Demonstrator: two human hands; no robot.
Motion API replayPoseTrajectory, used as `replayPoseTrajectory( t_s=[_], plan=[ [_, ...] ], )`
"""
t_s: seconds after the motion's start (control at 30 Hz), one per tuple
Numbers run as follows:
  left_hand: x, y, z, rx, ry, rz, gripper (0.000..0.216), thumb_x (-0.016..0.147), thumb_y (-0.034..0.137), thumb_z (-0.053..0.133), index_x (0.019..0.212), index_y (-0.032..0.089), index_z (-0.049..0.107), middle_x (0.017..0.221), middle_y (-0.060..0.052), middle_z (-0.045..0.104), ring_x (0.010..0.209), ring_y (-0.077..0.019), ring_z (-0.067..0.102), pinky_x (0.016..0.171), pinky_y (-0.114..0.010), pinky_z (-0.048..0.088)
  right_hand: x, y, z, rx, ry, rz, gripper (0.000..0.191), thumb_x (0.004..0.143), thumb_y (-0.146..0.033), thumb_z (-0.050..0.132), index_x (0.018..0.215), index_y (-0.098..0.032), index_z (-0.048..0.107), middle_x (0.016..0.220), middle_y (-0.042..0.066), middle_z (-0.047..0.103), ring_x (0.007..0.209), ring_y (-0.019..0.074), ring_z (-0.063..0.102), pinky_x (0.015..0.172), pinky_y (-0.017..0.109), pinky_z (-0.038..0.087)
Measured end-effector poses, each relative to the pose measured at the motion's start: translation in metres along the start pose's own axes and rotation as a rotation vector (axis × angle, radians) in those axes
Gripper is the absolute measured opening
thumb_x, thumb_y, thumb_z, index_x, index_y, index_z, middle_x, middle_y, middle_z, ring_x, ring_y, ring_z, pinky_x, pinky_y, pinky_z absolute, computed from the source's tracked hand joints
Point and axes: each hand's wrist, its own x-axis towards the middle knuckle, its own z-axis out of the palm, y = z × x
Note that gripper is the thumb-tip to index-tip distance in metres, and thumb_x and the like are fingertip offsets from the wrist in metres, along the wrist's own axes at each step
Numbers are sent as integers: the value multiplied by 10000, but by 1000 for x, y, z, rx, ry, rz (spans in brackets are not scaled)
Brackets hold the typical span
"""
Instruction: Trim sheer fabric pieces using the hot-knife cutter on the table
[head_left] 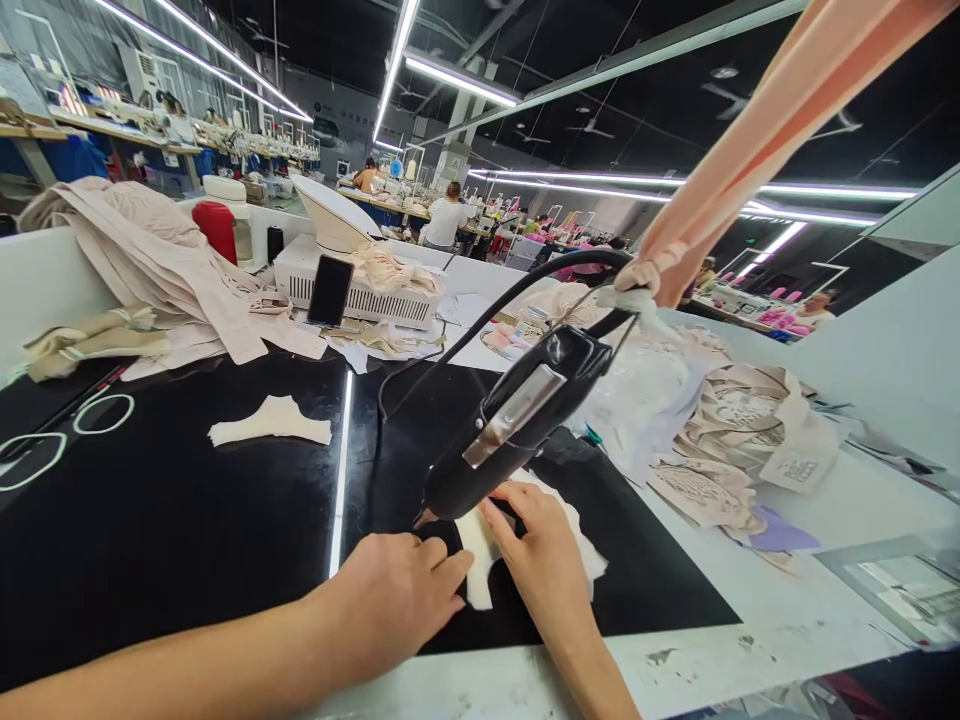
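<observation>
A black handheld tool with a metal plate on its side hangs tilted, its narrow tip close above a cream fabric piece. My left hand has its fingers curled in at the left edge of this piece, just below the tip. From the other side my right hand grips the piece with thumb and forefinger drawn together under the tool's body. Part of the piece is hidden by the tool and fingers. White fabric lies beneath and beside my right hand. Another cream fabric piece rests flat to the left.
A black mat covers much of the white table. White-handled scissors lie left. A knotted peach fabric strip and black cable run to the tool. Beige garments, a phone and thread cones surround the mat.
</observation>
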Motion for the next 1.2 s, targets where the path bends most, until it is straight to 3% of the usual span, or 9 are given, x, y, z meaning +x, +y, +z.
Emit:
replayPoseTrajectory(
  t_s=[0.17, 0.33, 0.5, 0.7, 1.03, 1.2],
  plan=[
    [0, -1, -1, -22, -1, -17, 225, 1021, 375, 544, 1146, 190, 569, 845, -19, 665, 695, -189, 682, 527, -275, 428, -7, -3, -9, 66, -2, -26, 305, 961, -488, 550, 930, -245, 731, 982, 79, 751, 956, 273, 667, 862, 409, 519],
    [-1, -2, -1, -48, -26, -50, 490, 1009, 406, 578, 1401, 140, 452, 925, -53, 711, 747, -211, 719, 585, -281, 496, -18, -3, -21, 111, -39, -14, 270, 977, -440, 527, 906, -243, 698, 921, 56, 744, 857, 230, 694, 739, 324, 547],
    [4, -3, -10, -175, -115, -106, 634, 1004, 410, 593, 1514, 148, 322, 1082, -99, 739, 921, -257, 749, 715, -320, 571, -21, -3, -24, 140, -99, -28, 230, 994, -390, 496, 916, -243, 655, 883, 27, 722, 806, 205, 683, 735, 303, 540],
    [11, 1, -21, -159, -196, -158, 694, 1004, 413, 589, 1562, 160, 264, 1097, -123, 750, 935, -273, 757, 736, -325, 583, -22, -7, -22, 172, -167, -60, 233, 996, -372, 473, 887, -254, 641, 864, 22, 693, 813, 210, 648, 744, 319, 523],
    [19, 7, -13, -100, -171, -212, 483, 997, 452, 581, 1381, 160, 557, 937, -107, 758, 800, -268, 760, 620, -294, 560, -24, -10, -19, 288, -173, 2, 206, 969, -371, 523, 862, -243, 643, 786, 8, 668, 745, 200, 613, 691, 297, 496],
    [18, 8, -8, -71, -162, -222, 520, 991, 458, 588, 1402, 142, 546, 902, -129, 747, 748, -263, 752, 577, -278, 528, -25, -9, -28, 439, -91, 71, 228, 948, -441, 584, 872, -234, 645, 777, 15, 684, 693, 186, 615, 624, 272, 492]
  ],
)
